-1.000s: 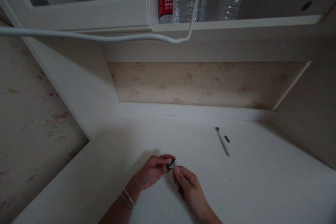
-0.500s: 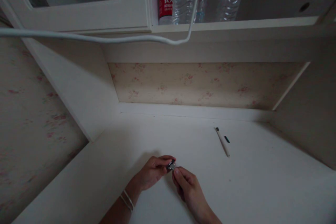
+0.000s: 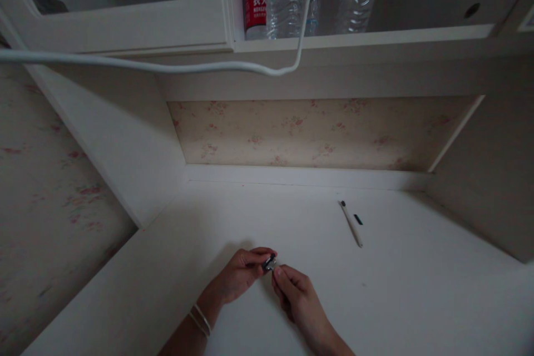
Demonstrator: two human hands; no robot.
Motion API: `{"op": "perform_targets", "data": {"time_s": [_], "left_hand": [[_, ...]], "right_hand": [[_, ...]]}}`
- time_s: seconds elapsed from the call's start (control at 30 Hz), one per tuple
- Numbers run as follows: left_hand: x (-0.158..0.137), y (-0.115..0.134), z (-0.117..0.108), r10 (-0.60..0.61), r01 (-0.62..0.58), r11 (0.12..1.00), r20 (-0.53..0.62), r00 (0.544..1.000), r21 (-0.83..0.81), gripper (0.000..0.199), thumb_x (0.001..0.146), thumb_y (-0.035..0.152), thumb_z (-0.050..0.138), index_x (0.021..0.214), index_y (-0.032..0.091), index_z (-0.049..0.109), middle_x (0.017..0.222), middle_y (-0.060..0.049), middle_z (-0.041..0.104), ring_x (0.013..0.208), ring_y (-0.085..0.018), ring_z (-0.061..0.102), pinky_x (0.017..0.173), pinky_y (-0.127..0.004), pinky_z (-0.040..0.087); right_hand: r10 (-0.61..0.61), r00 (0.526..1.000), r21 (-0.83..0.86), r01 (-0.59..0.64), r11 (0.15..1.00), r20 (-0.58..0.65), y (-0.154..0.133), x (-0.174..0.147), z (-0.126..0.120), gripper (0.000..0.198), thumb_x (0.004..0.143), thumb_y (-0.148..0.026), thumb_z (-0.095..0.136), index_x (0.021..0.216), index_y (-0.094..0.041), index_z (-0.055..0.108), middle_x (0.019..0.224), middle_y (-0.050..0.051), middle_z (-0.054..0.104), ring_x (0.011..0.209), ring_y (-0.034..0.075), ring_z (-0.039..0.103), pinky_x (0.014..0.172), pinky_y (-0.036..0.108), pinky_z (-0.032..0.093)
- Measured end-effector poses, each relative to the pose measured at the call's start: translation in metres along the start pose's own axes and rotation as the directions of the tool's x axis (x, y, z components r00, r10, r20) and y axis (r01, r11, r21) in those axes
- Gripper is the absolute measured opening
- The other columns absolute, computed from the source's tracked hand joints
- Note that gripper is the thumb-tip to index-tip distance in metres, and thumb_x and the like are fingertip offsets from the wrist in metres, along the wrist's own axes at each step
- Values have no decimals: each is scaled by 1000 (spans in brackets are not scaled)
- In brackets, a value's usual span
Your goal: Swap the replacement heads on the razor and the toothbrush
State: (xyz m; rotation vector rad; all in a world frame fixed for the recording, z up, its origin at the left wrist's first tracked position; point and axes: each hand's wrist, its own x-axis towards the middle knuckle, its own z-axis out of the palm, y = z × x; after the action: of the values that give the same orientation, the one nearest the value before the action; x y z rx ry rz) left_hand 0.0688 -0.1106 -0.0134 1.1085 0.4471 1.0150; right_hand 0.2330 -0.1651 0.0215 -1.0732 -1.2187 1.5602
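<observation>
My left hand is closed, with the thumb and fingertips pinching a small black-and-silver piece. Its dark part lies at the left fingertips and a shiny metal part faces right; it is too small for me to tell its kind. From the right, my right hand pinches the silvery end between thumb and bent forefinger. Both hands meet just above the white desk. Fingers partly cover the piece. Two thin pale bands circle the left wrist.
Right of the hands lie a slim white stick with a dark tip and a short dark strip. A thick white cable crosses in front of the overhead shelf, where plastic bottles stand. Cabinet panels flank the desk.
The whole view has shifted slightly, so the shelf and desk items sit a little farther left. Both hands keep their grip on the small piece, with almost no visible movement.
</observation>
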Motion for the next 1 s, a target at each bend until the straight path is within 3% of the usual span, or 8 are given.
{"op": "perform_targets", "data": {"time_s": [0.33, 0.53, 0.8, 1.0], "left_hand": [[0, 4, 3, -57, 57, 993, -9, 998, 107, 19, 75, 22, 72, 93, 20, 74, 115, -11, 61, 100, -20, 56, 88, -30, 41], [0, 6, 4, -86, 83, 987, 13, 996, 141, 20, 74, 24, 72, 93, 19, 74, 114, -13, 60, 92, -19, 57, 79, -29, 43], [1, 14, 10, -91, 86, 990, 36, 995, 110, 15, 76, 21, 70, 90, 17, 74, 110, -12, 58, 70, -11, 52, 66, -26, 41], [0, 13, 10, -56, 54, 997, 43, 998, 59, 19, 75, 19, 70, 94, 20, 74, 113, -12, 58, 69, -10, 52, 66, -27, 41]], "right_hand": [[52, 998, 89, -54, 995, 26, 2, 2, 3, 51, 76, -67, 53, 64, -19, 43, 47, -9, 30, 38, 5, 20, 36, 20, 12], [133, 990, 52, -135, 989, 49, -2, 0, 1, 53, 76, -70, 49, 77, -17, 51, 49, -9, 32, 36, 5, 20, 33, 19, 11], [41, 992, 34, -45, 998, 116, -2, -2, -2, 48, 84, -65, 45, 75, -18, 49, 53, -8, 30, 39, 5, 22, 34, 17, 13], [86, 986, 108, -102, 989, 144, -2, -3, -3, 46, 84, -62, 47, 78, -17, 52, 54, -8, 34, 37, 4, 20, 30, 17, 12]]}}
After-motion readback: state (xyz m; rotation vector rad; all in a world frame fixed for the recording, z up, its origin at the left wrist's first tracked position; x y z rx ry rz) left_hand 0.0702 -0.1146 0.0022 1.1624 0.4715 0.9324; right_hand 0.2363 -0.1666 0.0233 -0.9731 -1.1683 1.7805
